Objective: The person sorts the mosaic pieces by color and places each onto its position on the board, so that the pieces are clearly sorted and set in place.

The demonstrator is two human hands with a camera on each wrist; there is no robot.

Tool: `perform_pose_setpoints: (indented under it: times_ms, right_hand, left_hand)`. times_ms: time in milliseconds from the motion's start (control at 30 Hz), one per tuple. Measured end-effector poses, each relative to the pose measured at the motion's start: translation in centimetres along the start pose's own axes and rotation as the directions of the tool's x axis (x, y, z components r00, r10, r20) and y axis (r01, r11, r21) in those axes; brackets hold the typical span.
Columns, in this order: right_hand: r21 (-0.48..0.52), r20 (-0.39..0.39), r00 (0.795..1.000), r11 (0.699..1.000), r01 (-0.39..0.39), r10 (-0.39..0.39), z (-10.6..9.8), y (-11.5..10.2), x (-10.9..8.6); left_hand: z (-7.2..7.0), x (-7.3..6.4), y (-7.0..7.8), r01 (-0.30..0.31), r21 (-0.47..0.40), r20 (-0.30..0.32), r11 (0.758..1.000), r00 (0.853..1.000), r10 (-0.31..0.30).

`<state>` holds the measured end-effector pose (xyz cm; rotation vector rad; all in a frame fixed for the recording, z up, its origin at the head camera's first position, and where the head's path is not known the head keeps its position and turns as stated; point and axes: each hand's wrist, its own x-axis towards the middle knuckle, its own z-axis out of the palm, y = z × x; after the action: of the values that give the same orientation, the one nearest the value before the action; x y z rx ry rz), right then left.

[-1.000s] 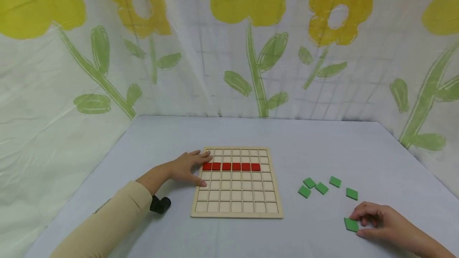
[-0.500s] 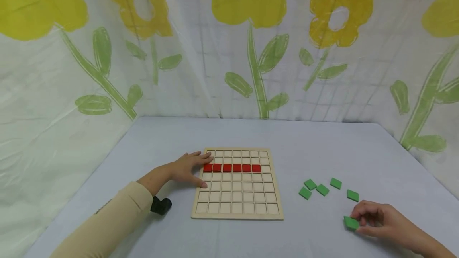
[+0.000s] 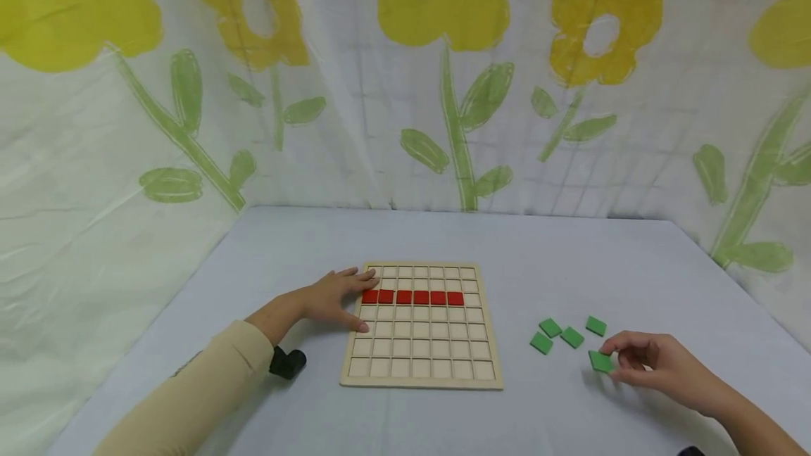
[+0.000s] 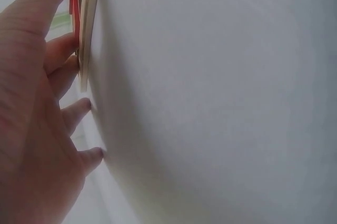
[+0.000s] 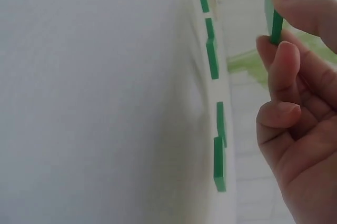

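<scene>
A square wooden grid board (image 3: 422, 383) lies on the table. Several red tiles (image 3: 421, 298) form a line across its third row from the back, starting at the left side. My left hand (image 3: 329, 299) rests on the board's left edge, fingers spread and the thumb on the near part; the left wrist view shows fingers (image 4: 79, 110) at and beyond that edge. Between thumb and fingertips, my right hand (image 3: 665, 369) pinches a green tile (image 3: 600, 362), raised off the table. In the right wrist view this green tile (image 5: 272, 13) is seen nearly edge-on.
Several loose green tiles (image 3: 572, 337) lie right of the board, and at least one is hidden behind my right hand in the head view. A small black object (image 3: 288, 363) is beside my left forearm. A flower-patterned curtain (image 3: 355, 125) hangs behind the table.
My right hand has lifted the pinched green tile off the table and moved forward and left with it. The left hand stays at the board's edge. The head view has shifted slightly.
</scene>
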<state>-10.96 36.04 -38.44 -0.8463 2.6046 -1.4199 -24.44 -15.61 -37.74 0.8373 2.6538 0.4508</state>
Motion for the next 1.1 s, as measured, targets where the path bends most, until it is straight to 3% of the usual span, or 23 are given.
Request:
perform_pose_setpoints:
  times_ms: [400,667,900,1100]
  right_hand:
    - [0.006,-0.005,0.999,0.999,0.053,-0.053,0.4,-0.9,2.2]
    - [-0.012,-0.001,0.998,0.998,0.059,-0.059,1.1,-1.4,4.7]
    - [0.031,0.026,0.995,0.995,0.092,-0.093,2.4,-2.4,7.2]
    - [0.064,0.060,0.995,0.995,0.075,-0.079,4.0,-2.8,9.2]
  left_hand:
    - [0.0,0.2,0.1,0.012,0.009,0.006,1.000,1.000,-0.012]
    - [0.0,0.1,0.1,0.006,0.004,0.001,1.000,1.000,-0.006]
    - [0.1,0.2,0.0,0.016,0.004,0.001,1.000,1.000,-0.016]
    - [0.0,0.1,0.0,0.007,-0.001,-0.002,1.000,1.000,-0.007]
